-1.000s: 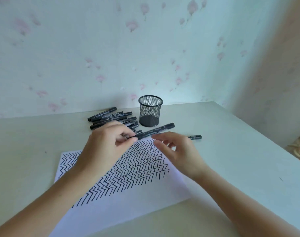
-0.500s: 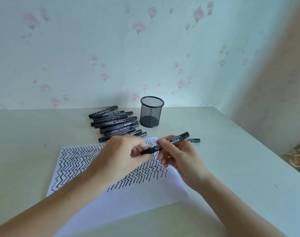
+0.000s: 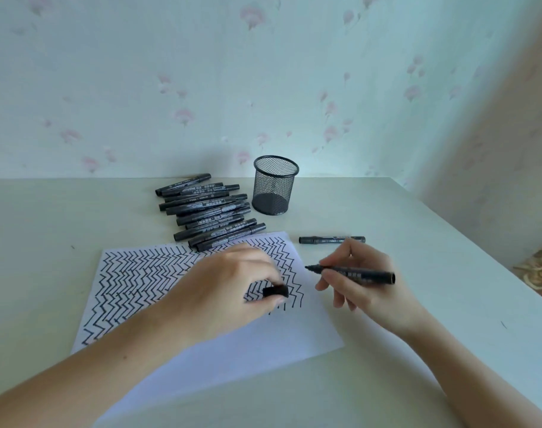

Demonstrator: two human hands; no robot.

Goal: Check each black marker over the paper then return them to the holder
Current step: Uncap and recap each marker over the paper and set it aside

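Note:
My right hand point(image 3: 362, 285) grips an uncapped black marker point(image 3: 356, 273), its tip pointing left just past the right edge of the paper point(image 3: 248, 341). My left hand point(image 3: 229, 288) hovers over the paper and pinches the marker's black cap point(image 3: 276, 291). The sheet is covered with black zigzag lines. Several capped black markers point(image 3: 211, 211) lie in a pile behind the paper. A black mesh holder point(image 3: 275, 185) stands upright to the right of the pile and looks empty. One more capped marker point(image 3: 331, 240) lies alone right of the paper.
The pale table point(image 3: 449, 304) ends at a right edge near a wall corner. A flowered wall rises straight behind the holder. A patterned fabric point(image 3: 541, 270) shows beyond the table's right edge.
Both hands held one capped marker together over the paper. They have pulled apart: the cap came off in my left hand, and my right hand carried the marker body to the right.

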